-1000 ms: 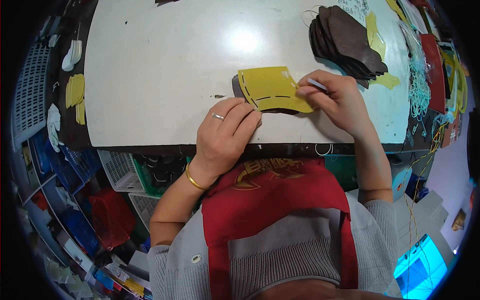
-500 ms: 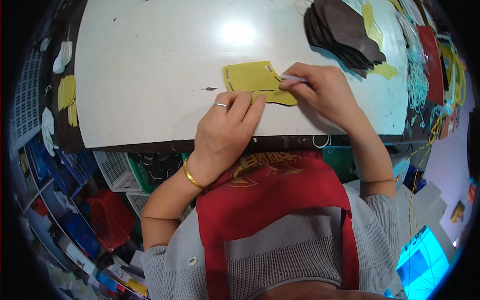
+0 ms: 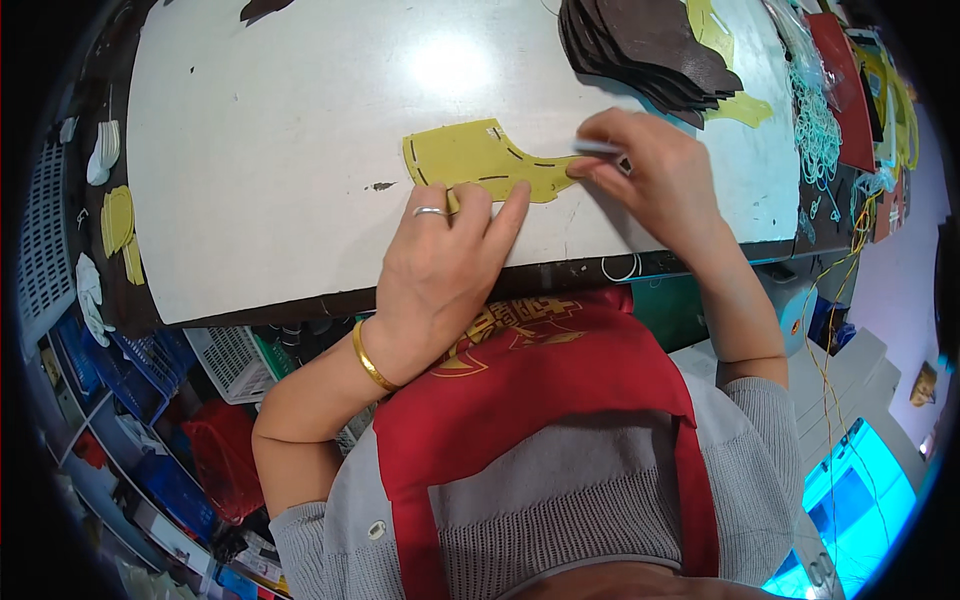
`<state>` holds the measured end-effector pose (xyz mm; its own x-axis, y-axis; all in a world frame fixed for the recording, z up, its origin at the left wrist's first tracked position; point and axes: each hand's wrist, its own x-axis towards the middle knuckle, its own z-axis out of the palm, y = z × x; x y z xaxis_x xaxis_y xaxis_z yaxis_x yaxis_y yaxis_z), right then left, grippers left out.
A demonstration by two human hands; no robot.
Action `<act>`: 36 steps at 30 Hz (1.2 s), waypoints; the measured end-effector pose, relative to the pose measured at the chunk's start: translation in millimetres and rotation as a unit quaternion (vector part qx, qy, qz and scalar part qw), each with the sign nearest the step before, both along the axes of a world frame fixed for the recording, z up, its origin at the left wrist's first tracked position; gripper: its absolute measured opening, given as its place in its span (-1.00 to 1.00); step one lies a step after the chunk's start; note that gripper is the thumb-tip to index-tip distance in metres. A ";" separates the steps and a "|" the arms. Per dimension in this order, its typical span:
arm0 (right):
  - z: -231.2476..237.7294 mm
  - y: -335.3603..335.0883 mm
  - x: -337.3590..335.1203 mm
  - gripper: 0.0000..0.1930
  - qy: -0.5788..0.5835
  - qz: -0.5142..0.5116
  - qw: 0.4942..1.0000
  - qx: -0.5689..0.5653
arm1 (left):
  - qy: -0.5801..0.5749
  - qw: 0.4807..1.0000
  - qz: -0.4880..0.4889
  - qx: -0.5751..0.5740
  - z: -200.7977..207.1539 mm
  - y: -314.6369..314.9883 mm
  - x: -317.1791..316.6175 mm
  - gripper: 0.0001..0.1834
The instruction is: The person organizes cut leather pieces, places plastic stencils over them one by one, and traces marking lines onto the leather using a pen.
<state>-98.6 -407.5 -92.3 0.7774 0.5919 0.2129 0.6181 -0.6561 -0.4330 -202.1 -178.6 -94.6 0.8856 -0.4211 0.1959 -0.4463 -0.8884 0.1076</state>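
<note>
A yellow pattern template with dark slots along its edges lies on the white tabletop in front of me. My left hand rests on its near edge, fingertips apart and pressing down; a ring and a gold bracelet are on that side. At the template's narrow right end, my right hand has its thumb and fingers closed around a slim pale pen-like tool, blurred by motion. The right thumb touches or nearly touches the template's tip. Whether anything lies under the template cannot be made out.
A stack of dark brown leather pieces sits at the far right, with more yellow templates beside it. Teal cords hang along the right edge. Yellow pieces and a white glove lie at the left edge.
The right hand has drawn back from the template's slotted upper edge to its narrow right end, uncovering that part. The left hand still presses the near edge. The whole view has shifted slightly.
</note>
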 end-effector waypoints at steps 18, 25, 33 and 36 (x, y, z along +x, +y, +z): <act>12.3 116.1 26.0 -0.79 0.046 0.246 0.968 -0.011 | -0.057 0.998 0.002 -0.039 -18.6 -25.0 -10.7 -0.61; 23.4 88.1 14.2 -0.84 0.139 0.202 0.969 0.011 | -0.087 0.994 -0.007 -0.071 -30.4 -26.2 -11.0 -0.54; 29.1 42.1 14.5 -0.76 0.087 0.104 0.990 0.029 | -0.100 0.995 0.008 -0.002 -19.9 -24.6 -4.1 -0.65; 17.1 40.6 21.5 -0.76 0.165 0.051 0.966 0.194 | -0.109 0.994 0.006 0.029 -15.6 -30.3 2.6 -0.70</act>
